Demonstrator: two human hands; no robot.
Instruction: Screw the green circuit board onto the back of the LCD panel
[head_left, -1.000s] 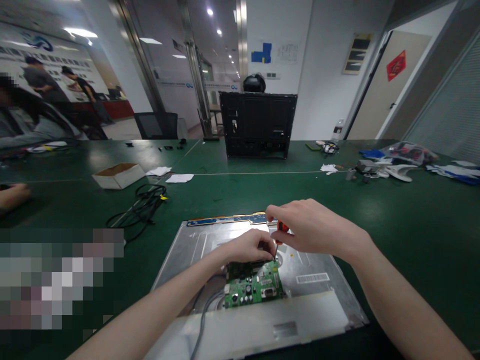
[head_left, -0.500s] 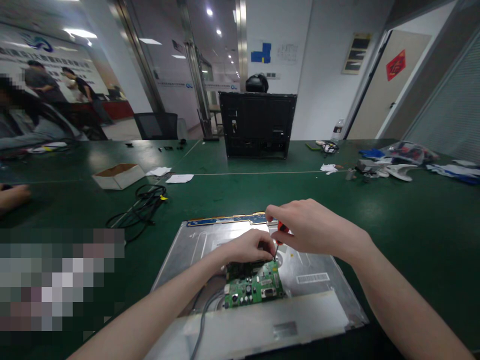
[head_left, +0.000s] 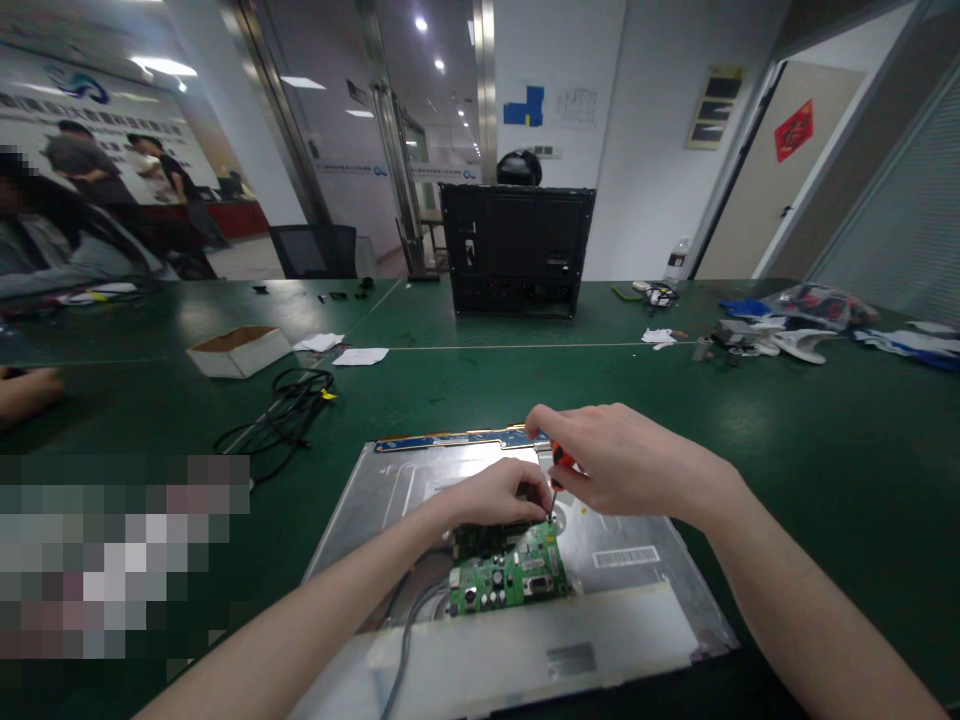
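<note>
The green circuit board (head_left: 499,575) lies on a flat metal panel (head_left: 386,500). At the board's far right corner is the tip of an orange-and-black screwdriver (head_left: 559,468), held slightly tilted. The right hand (head_left: 622,455) is above and to the right of the board, its fingers gripping the screwdriver's handle. The left hand (head_left: 499,492) is over the board's far edge, fingers curled and their tips just beside the screwdriver's shaft; the hand blocks the view, so I cannot tell whether they pinch anything. A grey cable (head_left: 406,645) curves from the board's left side toward the viewer, and a barcode label (head_left: 625,557) sits to its right. Beyond the board, on the green counter (head_left: 787,450), black cables (head_left: 296,408) lie to the left, and a black monitor casing (head_left: 517,245) stands upright straight ahead.
</note>
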